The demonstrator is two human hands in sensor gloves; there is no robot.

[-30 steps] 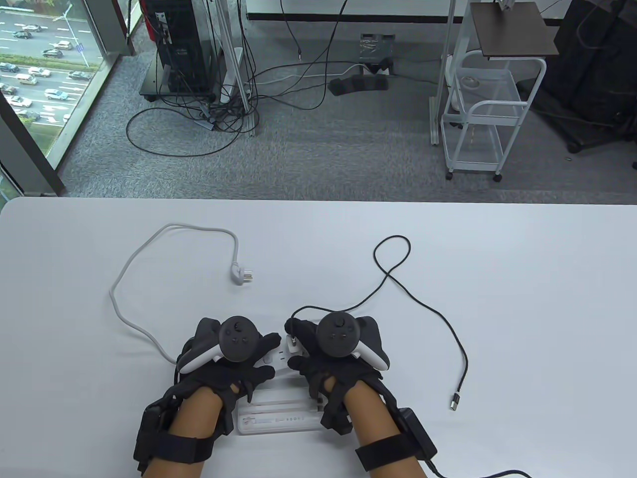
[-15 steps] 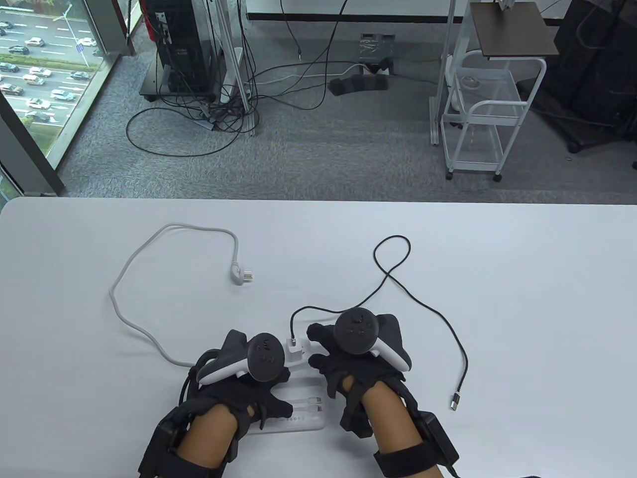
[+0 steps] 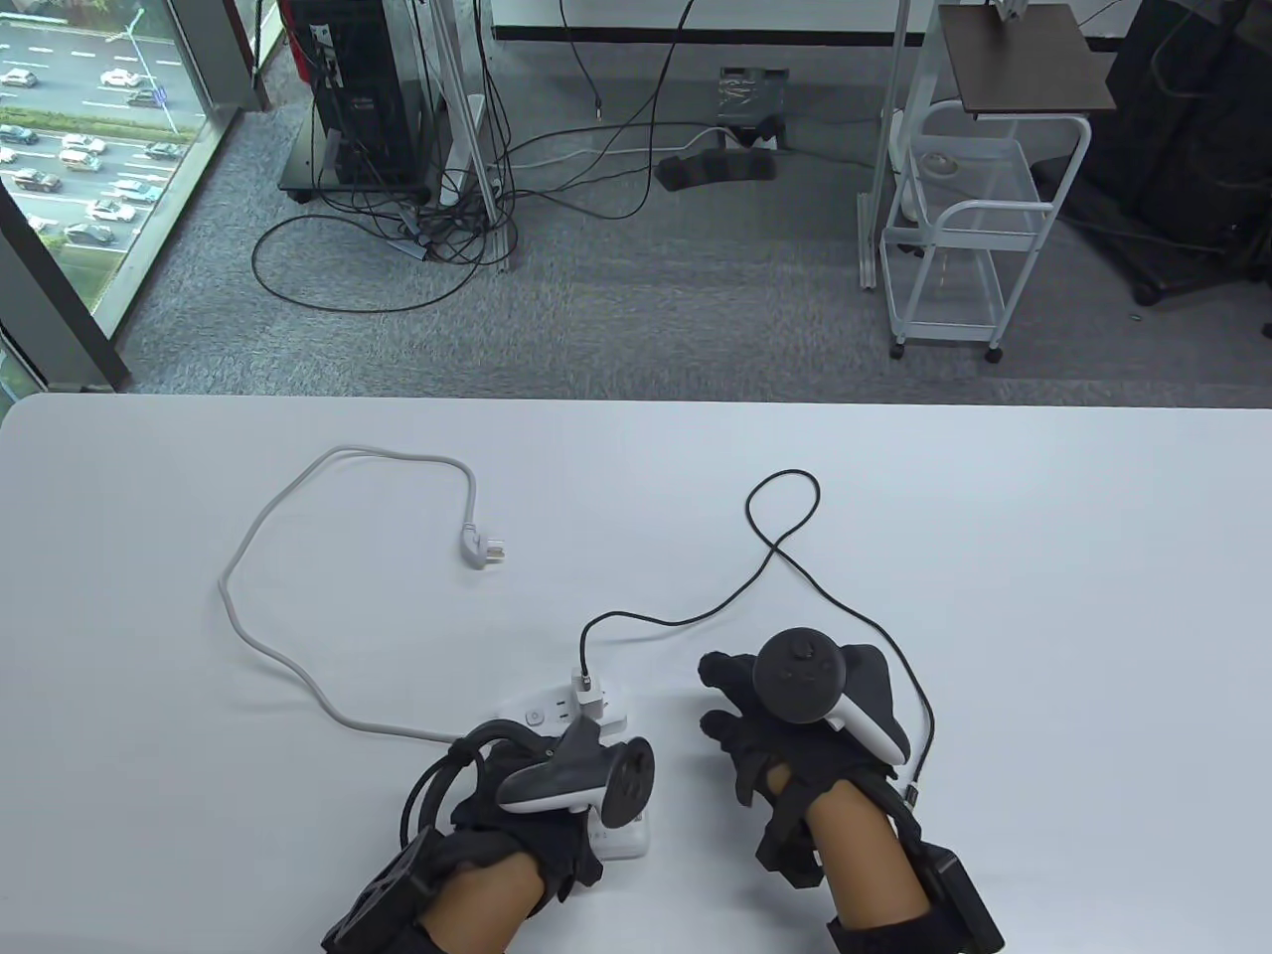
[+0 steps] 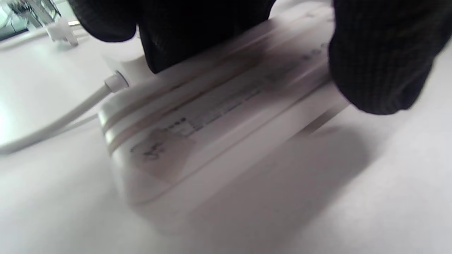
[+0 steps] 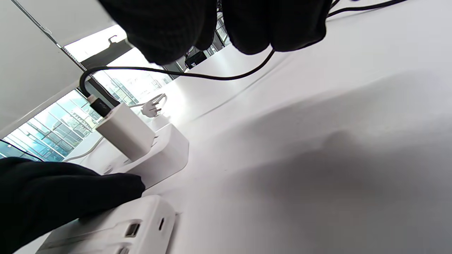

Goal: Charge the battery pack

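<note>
While the left hand (image 3: pixel 527 825) grips the battery pack (image 4: pixel 219 116) steady on the bench (image 3: pixel 1043 556), the right hand (image 3: pixel 795 735) hovers beside, fingers (image 5: pixel 169 28) loosely open, near the black USB cable (image 3: pixel 855 616).

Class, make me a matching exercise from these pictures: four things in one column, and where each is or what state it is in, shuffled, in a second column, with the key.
Things
1. white charger
2. power strip plug
3. left hand
4. right hand

States
A. lies unplugged on the table
B. grips the battery pack
C. sits in the power strip, black cable attached
D. grips nothing, beside the strip

Pairs: 1-C, 2-A, 3-B, 4-D
</note>
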